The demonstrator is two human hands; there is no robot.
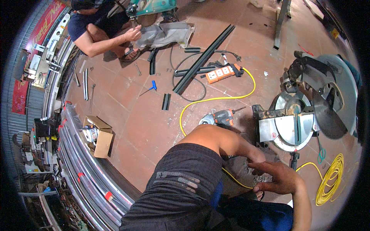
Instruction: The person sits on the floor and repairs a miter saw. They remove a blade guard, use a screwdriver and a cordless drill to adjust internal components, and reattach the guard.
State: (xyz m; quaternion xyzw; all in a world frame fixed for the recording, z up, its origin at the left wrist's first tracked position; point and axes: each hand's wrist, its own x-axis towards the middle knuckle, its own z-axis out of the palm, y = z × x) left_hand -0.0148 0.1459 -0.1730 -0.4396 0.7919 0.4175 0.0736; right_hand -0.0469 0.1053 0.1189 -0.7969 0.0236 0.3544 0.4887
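Right hand (280,178), miter saw (302,104) nearby (blade (327,113) exposed)

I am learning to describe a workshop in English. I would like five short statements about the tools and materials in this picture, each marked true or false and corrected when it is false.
1. The blue-handled, T-shaped tool lies right of the orange, rectangular power strip. False: it lies to the left.
2. A silver-and-black mitre saw stands on the reddish-brown tiled floor. True.
3. The coiled yellow cable is inside the open brown cardboard box. False: the coil lies on the floor at the lower right.
4. The right hand grips the grey-and-orange cordless drill. False: the drill lies on the floor, apart from that hand.
5. A long, straight black bar lies between the T-shaped tool and the power strip. True.
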